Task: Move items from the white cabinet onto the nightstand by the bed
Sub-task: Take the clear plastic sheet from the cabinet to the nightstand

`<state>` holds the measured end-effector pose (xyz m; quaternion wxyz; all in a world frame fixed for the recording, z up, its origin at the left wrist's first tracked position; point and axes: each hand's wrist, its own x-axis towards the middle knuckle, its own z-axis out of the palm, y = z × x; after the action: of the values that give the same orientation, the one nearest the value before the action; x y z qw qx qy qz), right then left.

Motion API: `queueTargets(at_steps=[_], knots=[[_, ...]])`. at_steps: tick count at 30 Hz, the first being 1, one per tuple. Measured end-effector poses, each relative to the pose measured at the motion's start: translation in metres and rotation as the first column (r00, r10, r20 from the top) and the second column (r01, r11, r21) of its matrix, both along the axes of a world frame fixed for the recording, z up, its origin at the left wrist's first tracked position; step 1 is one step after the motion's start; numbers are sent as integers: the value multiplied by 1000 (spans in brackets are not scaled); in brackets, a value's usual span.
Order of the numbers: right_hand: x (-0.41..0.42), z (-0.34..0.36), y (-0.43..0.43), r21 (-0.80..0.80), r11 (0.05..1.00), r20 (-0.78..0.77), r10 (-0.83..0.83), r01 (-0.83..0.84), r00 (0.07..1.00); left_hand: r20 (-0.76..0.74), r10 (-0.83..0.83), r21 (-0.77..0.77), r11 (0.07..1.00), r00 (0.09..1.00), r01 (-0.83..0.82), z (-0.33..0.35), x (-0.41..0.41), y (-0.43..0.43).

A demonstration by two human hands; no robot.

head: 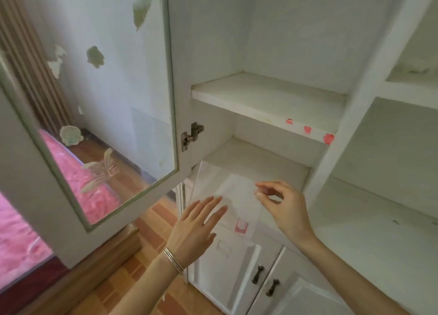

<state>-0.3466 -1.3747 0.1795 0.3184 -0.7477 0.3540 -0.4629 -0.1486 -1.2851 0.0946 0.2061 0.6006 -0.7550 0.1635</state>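
A clear plastic sleeve (pixel 237 196) is pinched at its right edge by the right hand (pixel 282 205) and touched by the straight, open fingers of the left hand (pixel 194 222), near the white cabinet's lower shelf (pixel 260 153).

A clear plastic sleeve (pixel 237 196) holding white paper with a pink mark juts, tilted, from the white cabinet's (pixel 355 129) lower shelf (pixel 251 156).

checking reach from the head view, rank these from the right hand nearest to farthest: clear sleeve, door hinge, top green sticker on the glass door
1. clear sleeve, at the right hand's fingertips, sticking out of the lower shelf
2. door hinge, up and left of the hand
3. top green sticker, far up-left on the glass door
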Motion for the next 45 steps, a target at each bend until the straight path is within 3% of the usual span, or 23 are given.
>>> queueTargets(at_steps=[3,7,11,14,18,21,25,28,32,36,39,45], knots=[[-13,8,23,160,979,70,114,-124,991,-32,74,-53,996,997,-75,0,-17,42],[-13,6,51,443,841,162,267,-312,950,-156,162,-199,961,974,-192,-5,-30,102],[6,10,81,519,722,144,454,-458,879,-195,297,-257,904,935,-341,0,-37,170],[29,5,110,446,674,23,650,-590,760,-348,415,-246,825,841,-509,7,-31,224],[71,-4,161,91,708,-316,688,-701,654,-448,544,-164,731,710,-663,9,-26,301],[101,-6,213,-155,557,-422,710,-816,564,-508,614,-93,658,604,-747,4,-23,365],[137,-3,301,-160,349,-415,825,-923,384,-681,595,-6,577,426,-817,-3,-26,453],[168,-8,373,-64,288,-358,887,-956,291,-743,599,36,482,299,-875,-7,-31,526],[202,-15,481,-75,192,-336,919,-979,206,-706,691,98,316,158,-944,-12,-33,631],[237,-14,583,-76,161,-368,913,-984,178,-542,840,145,144,43,-979,-23,-33,739],[266,-11,652,-97,144,-378,910,-985,170,-467,884,167,110,19,-980,-29,-39,812],[313,-6,762,-74,94,-402,908,-993,116,-378,923,222,159,66,-962,-42,-57,918]])
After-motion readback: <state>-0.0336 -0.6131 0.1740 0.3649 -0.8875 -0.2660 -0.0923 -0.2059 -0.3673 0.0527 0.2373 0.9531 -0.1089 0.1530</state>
